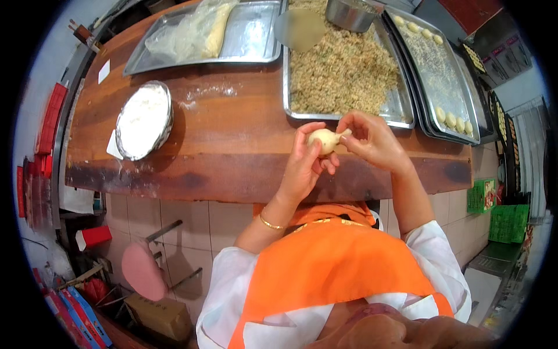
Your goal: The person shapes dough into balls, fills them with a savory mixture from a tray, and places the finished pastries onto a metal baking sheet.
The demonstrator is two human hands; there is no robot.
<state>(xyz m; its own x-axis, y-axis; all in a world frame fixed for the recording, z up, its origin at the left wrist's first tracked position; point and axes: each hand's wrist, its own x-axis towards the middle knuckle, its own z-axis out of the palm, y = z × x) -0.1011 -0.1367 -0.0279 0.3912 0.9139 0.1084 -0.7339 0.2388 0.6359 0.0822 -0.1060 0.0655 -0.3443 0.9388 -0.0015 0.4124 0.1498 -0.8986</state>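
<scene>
Dough ball (321, 143) is up in the person's hands, over the front part of the wooden worktop (232, 131), just on the near side of the big tray (286, 87) of crumbly brown filling (343, 75). Left hand (307, 158) is curled around the round part, fingers cupped and fairly narrow, with a gold bracelet (270, 223) on that wrist. Right hand (372, 139) has thumb and fingers pinched on the little neck that sticks out of the ball toward the right.

Around it, pretty full setup tbh. A metal pot (351, 15) sits at the far end of the filling, next to a blurry round tan thing (300, 29) I can't make out. Off to the left there's a bowl (169, 125) heaped with white powder (141, 121), and behind that a shallow metal tray (253, 35) with a clear plastic bag (177, 36) and a long pale dough piece (218, 29). Over on the right, small pale dough pieces (450, 120) line both ends of another tray (444, 81).
</scene>
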